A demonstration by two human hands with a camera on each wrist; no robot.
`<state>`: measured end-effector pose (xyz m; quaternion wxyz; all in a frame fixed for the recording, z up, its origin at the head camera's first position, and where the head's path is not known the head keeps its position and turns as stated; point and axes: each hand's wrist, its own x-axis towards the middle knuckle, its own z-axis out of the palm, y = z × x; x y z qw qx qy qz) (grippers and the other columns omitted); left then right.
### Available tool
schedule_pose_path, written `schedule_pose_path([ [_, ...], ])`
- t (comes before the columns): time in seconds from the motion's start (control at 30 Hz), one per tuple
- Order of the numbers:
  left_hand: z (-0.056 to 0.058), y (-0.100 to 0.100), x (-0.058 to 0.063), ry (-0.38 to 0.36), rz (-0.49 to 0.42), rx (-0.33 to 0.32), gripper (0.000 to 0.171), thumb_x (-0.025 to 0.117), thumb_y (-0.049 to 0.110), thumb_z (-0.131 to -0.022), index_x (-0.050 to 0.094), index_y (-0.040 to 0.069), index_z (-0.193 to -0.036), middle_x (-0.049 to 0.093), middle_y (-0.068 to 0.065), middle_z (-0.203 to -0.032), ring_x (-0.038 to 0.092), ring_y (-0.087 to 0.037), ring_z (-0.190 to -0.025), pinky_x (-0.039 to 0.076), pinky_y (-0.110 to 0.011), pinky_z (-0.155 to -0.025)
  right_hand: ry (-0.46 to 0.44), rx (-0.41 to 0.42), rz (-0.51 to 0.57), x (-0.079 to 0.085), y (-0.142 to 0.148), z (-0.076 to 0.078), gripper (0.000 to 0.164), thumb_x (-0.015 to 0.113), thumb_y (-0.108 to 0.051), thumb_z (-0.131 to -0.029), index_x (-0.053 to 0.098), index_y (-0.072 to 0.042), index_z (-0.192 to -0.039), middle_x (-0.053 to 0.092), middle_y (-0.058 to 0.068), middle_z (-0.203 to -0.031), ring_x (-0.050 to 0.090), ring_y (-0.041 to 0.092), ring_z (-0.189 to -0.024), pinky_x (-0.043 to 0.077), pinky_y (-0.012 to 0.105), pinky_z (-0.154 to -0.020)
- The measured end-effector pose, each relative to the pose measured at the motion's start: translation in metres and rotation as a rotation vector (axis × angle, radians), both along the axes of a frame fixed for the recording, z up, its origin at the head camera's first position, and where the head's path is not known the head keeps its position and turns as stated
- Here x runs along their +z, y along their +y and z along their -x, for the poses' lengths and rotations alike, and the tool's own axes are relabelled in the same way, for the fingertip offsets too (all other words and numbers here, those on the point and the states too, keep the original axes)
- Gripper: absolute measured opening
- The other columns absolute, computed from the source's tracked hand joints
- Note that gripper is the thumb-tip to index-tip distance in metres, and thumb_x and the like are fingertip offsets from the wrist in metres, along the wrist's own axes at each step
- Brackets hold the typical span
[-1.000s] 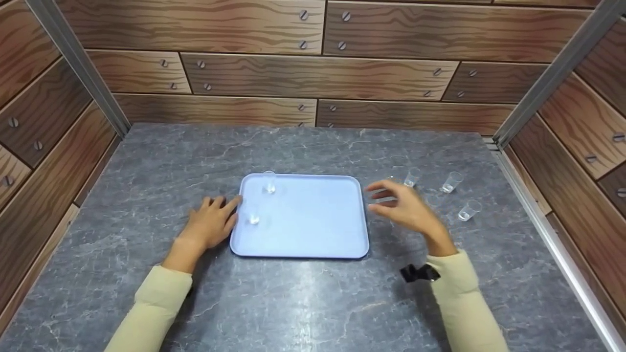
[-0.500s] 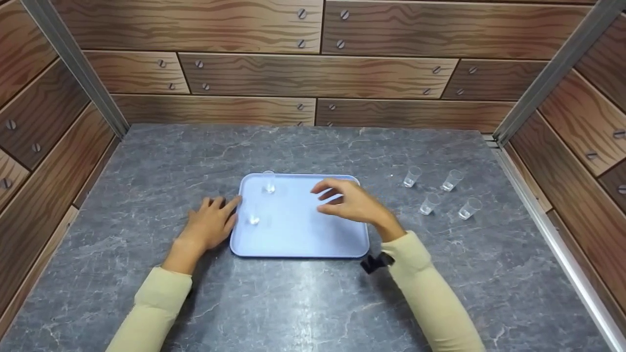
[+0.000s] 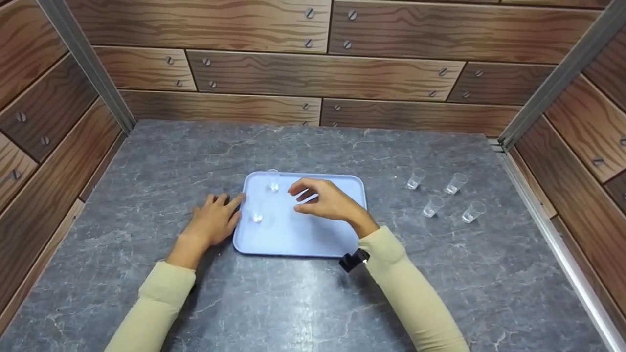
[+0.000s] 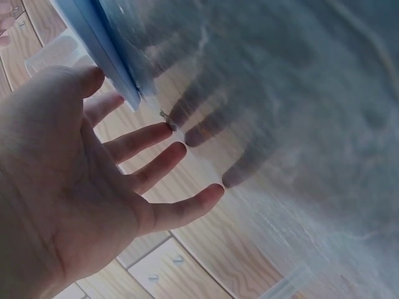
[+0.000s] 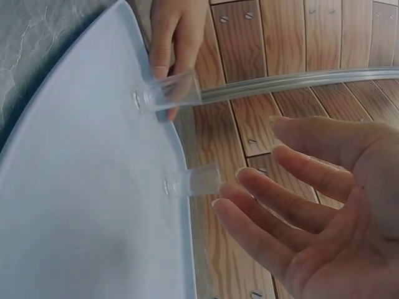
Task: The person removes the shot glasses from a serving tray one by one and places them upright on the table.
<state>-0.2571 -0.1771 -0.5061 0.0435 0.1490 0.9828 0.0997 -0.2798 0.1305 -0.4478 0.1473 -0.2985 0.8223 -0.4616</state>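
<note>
A light blue tray (image 3: 303,239) lies on the table. Two small clear plastic cups stand upright along its left side, a far cup (image 3: 273,181) and a nearer cup (image 3: 257,215). My left hand (image 3: 212,222) rests at the tray's left edge, forefinger and thumb at the rim, fingers spread. Over the middle of the tray hovers my right hand (image 3: 325,199), fingers loosely bent and thumb apart, with nothing between them. In the right wrist view the right hand (image 5: 312,205) has its palm bare, with the two cups beyond its fingertips.
Several more clear cups, among them a front right cup (image 3: 473,211) and a back left cup (image 3: 416,179), stand right of the tray on the grey marbled table (image 3: 293,303). Wood-patterned walls (image 3: 264,73) and metal rails (image 3: 552,227) bound the table.
My right hand has moved left, from beside the cups on the right to over the middle of the tray. The left hand has stayed at the tray's edge.
</note>
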Motion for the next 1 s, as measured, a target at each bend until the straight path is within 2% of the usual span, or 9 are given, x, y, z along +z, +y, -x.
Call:
schedule_pose_path([
  [0.2, 0.001, 0.002, -0.003, 0.006, 0.006, -0.018, 0.05, 0.044, 0.034, -0.11, 0.043, 0.021, -0.158, 0.053, -0.025, -0.145, 0.047, -0.05, -0.133, 0.043, -0.081, -0.094, -0.009, -0.019, 0.023, -0.01, -0.006, 0.002, 0.036, 0.074, -0.004, -0.093, 0.065, 0.002, -0.127, 0.065, 0.028, -0.13, 0.066, 0.043, -0.121, 0.056, 0.05, -0.103],
  [0.5, 0.0, 0.0, -0.003, -0.001, 0.013, 0.0, 0.05, 0.045, 0.034, -0.11, 0.043, 0.021, -0.158, 0.052, -0.025, -0.145, 0.046, -0.05, -0.135, 0.042, -0.081, -0.094, -0.048, 0.0, 0.061, -0.019, -0.027, 0.009, 0.039, 0.075, -0.003, -0.091, 0.064, 0.002, -0.129, 0.065, 0.029, -0.131, 0.067, 0.045, -0.117, 0.058, 0.045, -0.101],
  [0.73, 0.0, 0.0, -0.003, 0.006, 0.022, 0.01, 0.05, 0.045, 0.035, -0.11, 0.044, 0.021, -0.157, 0.053, -0.024, -0.144, 0.048, -0.05, -0.134, 0.043, -0.081, -0.094, -0.05, 0.05, 0.074, -0.03, -0.045, 0.014, 0.046, 0.076, -0.001, -0.09, 0.06, 0.008, -0.132, 0.065, 0.031, -0.129, 0.068, 0.046, -0.115, 0.059, 0.038, -0.098],
  [1.0, 0.004, 0.001, -0.001, 0.014, 0.037, 0.009, 0.05, 0.045, 0.034, -0.109, 0.044, 0.021, -0.157, 0.054, -0.024, -0.143, 0.048, -0.05, -0.133, 0.043, -0.081, -0.095, -0.091, 0.018, 0.071, -0.034, -0.06, 0.022, 0.048, 0.078, -0.004, -0.09, 0.06, 0.005, -0.133, 0.066, 0.027, -0.131, 0.068, 0.042, -0.117, 0.059, 0.036, -0.099],
])
